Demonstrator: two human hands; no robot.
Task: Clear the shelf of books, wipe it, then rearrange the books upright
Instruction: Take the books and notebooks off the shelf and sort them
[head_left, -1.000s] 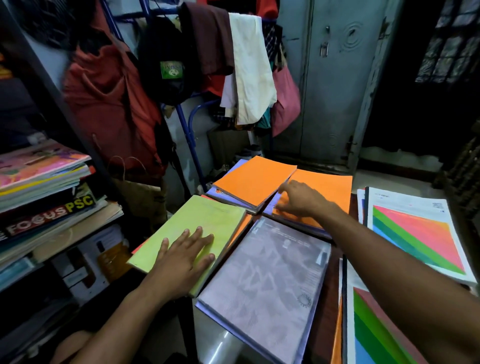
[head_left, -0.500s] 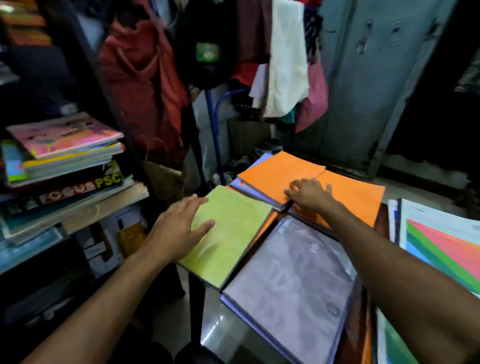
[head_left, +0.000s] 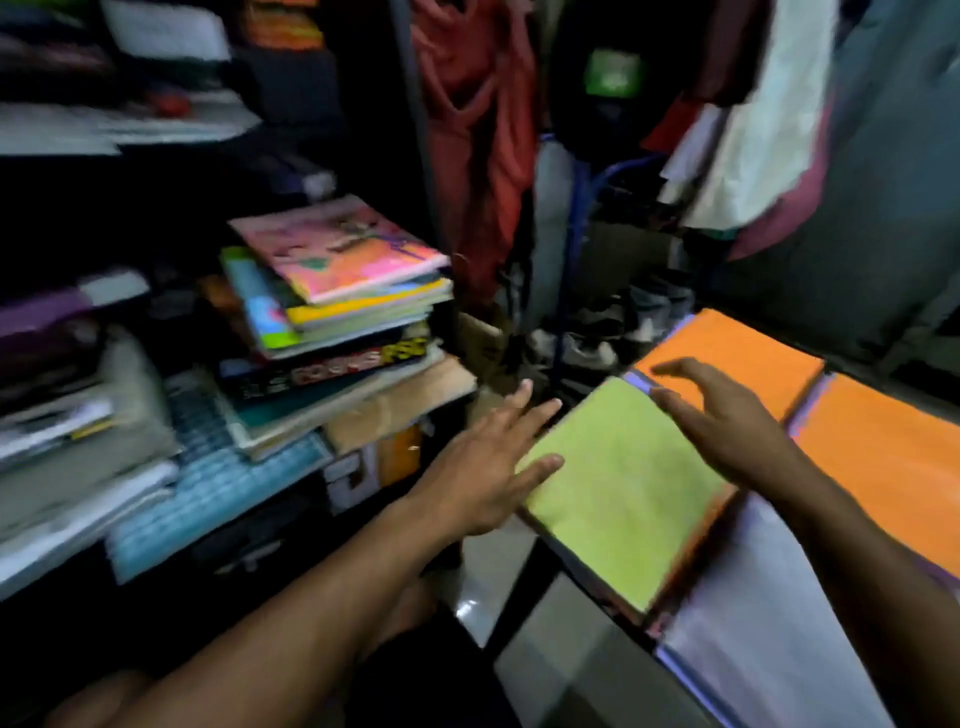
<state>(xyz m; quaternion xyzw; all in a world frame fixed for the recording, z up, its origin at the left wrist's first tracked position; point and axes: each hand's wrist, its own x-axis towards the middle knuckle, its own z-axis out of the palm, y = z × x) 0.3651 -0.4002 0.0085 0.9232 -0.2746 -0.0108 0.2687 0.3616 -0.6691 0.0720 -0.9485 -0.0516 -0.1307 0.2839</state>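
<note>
The view swings left since half a second ago, and both hands come off the covers: the right hand (head_left: 727, 415) has left the orange book at the far side and now hangs over the far corner of the yellow-green soft-cover book (head_left: 623, 488), fingers spread and loosely bent, holding nothing. The left hand (head_left: 488, 467) has slid off that same book's left edge; its fingers are straight and apart, pointing toward the shelf, with the thumb tip at the cover's left edge. The frame is blurred, so I cannot say whether the thumb touches.

Only the head view here. On the table (head_left: 587, 670) at the right, the yellow-green book lies flat at the left edge. Behind it, at the far edge, lies a flat orange-covered book (head_left: 737, 353), and just beside that on the right a second orange-covered book (head_left: 893, 467). Toward the near edge sits a pale lilac plastic-covered book (head_left: 769, 623), its corner tucked against the yellow-green one.

At the left, the dark shelf unit (head_left: 415, 218) carries a flat stack of books (head_left: 332, 332), not upright: a pink illustrated book (head_left: 337, 249) on top, yellow and green ones under it, a black spine with red and yellow lettering (head_left: 353, 364) lower down. More blurred piles lie further left. Hanging clothes (head_left: 478, 130), red and white among them, fill the background.
</note>
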